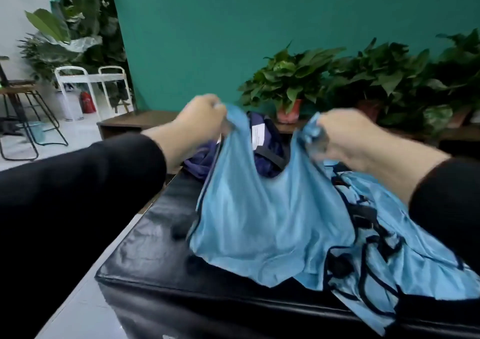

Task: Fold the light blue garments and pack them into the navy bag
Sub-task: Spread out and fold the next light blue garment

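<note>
Step in hand: opening out one light blue garment [267, 216] before the fold — nothing is folded or packed yet, judging by the loose heap.

Both hands are up at shoulder-strap level. The left hand [200, 120] pinches the left strap of the garment, fingers curled round the bunched cloth; the right hand [345, 138] grips the right strap the same way. The garment looks like a sleeveless bib w/ dark trim. Its top is lifted clear, its lower hem drapes onto the black padded tabletop [155, 237]. The frame is motion-blurred, so exact finger placement is hard to read.

To the right, under and beside the right forearm, lies a pile of more light blue garments [405, 266], rumpled, dark edging tangled through it. The held bib touches this pile along its right edge.

The navy bag [262, 141] sits at the far end of the tabletop, directly behind the held garment, partly hidden by it; a white label shows on it. Can't tell whether its mouth is open.

Next move, as I judge it: lay the bib flat on the bare part of the tabletop to the left, straps square, then fold in half — needs the cloth kept clear of the pile so the trim doesn't snag. The fabric looks slick and thin, likely to slide out of a fold.
</note>
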